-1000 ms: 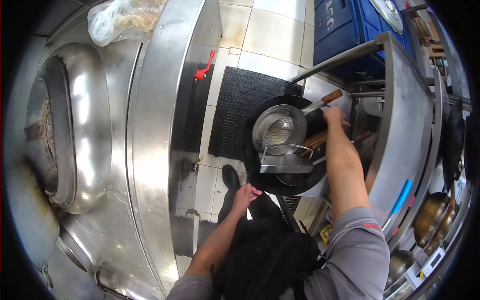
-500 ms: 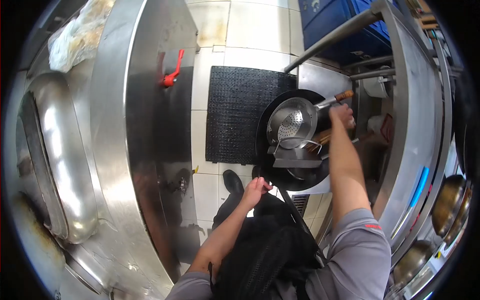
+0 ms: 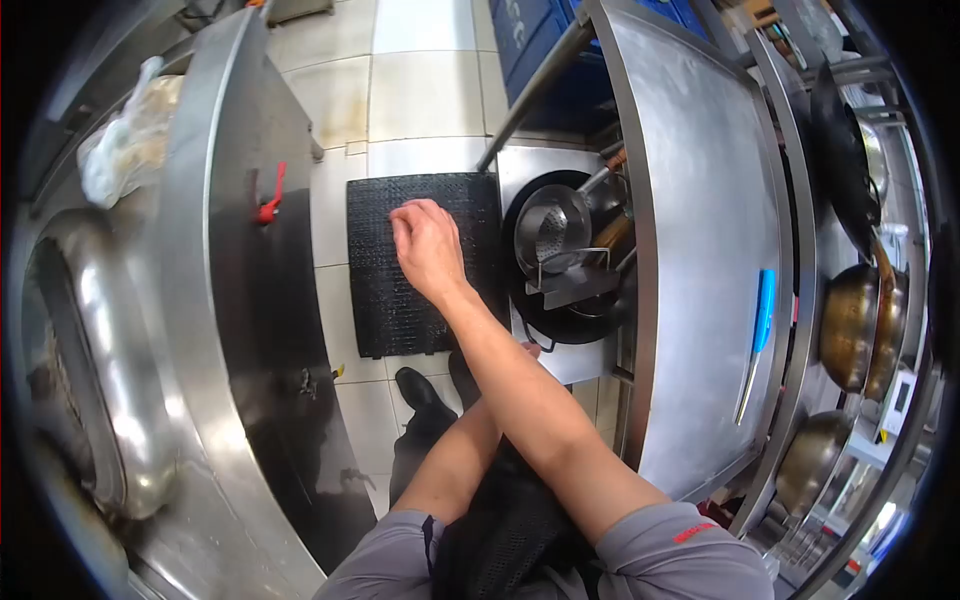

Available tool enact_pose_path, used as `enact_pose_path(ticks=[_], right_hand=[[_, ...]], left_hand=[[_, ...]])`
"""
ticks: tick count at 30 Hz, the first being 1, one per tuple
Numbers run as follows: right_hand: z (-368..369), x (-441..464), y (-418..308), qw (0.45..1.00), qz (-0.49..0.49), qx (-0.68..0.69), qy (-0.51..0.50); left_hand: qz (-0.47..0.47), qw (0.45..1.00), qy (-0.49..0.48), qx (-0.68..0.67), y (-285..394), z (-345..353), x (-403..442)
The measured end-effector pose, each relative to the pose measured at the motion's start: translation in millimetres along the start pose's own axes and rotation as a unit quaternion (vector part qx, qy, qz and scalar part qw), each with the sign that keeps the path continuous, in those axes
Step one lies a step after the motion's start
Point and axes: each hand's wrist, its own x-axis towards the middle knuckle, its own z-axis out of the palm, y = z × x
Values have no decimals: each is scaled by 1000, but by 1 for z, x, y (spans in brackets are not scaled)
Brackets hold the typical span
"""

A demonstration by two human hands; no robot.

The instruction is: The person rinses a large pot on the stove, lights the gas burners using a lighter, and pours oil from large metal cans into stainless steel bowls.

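My right hand (image 3: 428,248) is over the black rubber mat (image 3: 375,290), back upward, fingers curled in; whatever is under them, if anything, is hidden. My right forearm crosses above the left one. Behind it, only some fingertips of my left hand (image 3: 532,349) show, close by the loop handle of a black wok (image 3: 570,326); their grip is covered. The wok sits on a low steel stand. Inside it lie a perforated strainer (image 3: 551,228) with a wooden-ended handle, an angular sheet-metal piece (image 3: 578,287) with a wire handle, and wooden handles (image 3: 610,236).
A steel counter (image 3: 700,230) stands on the right, with a blue-handled tool (image 3: 764,310) on it. More woks (image 3: 848,325) line a rack beyond. On the left is a steel unit (image 3: 265,310) with a red lever (image 3: 272,205). Blue crates (image 3: 540,60) stand ahead.
My right hand has left the handles in the wok and swung left over the mat, crossing my left arm. My left hand is now mostly covered. The view has shifted right.
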Motion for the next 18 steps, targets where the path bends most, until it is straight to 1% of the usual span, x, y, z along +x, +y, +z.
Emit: enact_pose_path(ticks=[1,2,3,4,5,6,7,8,9,10,11,12,13,14,15,16,17,18], right_hand=[[-9,6,-16,1000,-21,-8,-8],[-23,12,-31,999,-45,-11,-18],[-38,17,-49,997,-72,-9,-32],[-57,22,-70,998,-47,24,-28],[-77,24,-87,998,-19,57,-29],[-93,29,-93,996,30,64,-50],[-125,31,-121,994,63,70,-50],[-143,32,-123,993,44,104,-24],[-166,31,-131,991,48,121,-2],[-197,29,-148,992,29,120,23],[-230,26,-155,995,26,88,27],[-261,21,-157,995,9,83,55],[-295,16,-150,997,8,33,76],[-332,11,-124,995,-9,-49,90],[-363,8,-89,991,-33,-55,119],[-396,1,-60,970,-59,-178,157],[-427,-8,-40,942,-86,-266,188],[-457,-22,-25,906,-79,-375,180]], left_hand=[[-104,980,-37,-167,29,-14,-1],[-200,920,-67,-329,61,-34,-2],[-257,923,-83,-274,71,-47,7],[-312,918,-105,-220,82,-61,15],[-342,932,-109,59,72,-69,26],[-281,955,-46,79,75,-82,9],[-219,970,16,107,77,-95,-8],[-218,970,34,106,87,-112,-20],[-214,970,49,104,98,-126,-32],[-220,966,74,112,121,-141,-45],[-227,962,95,117,150,-154,-62],[-231,958,117,124,175,-167,-79],[-213,965,118,102,190,-178,-96],[-193,971,118,80,204,-189,-114],[-172,976,121,58,218,-200,-132],[-80,981,152,92,237,-209,-154],[7,974,185,128,263,-216,-183],[91,957,219,169,288,-221,-210]])
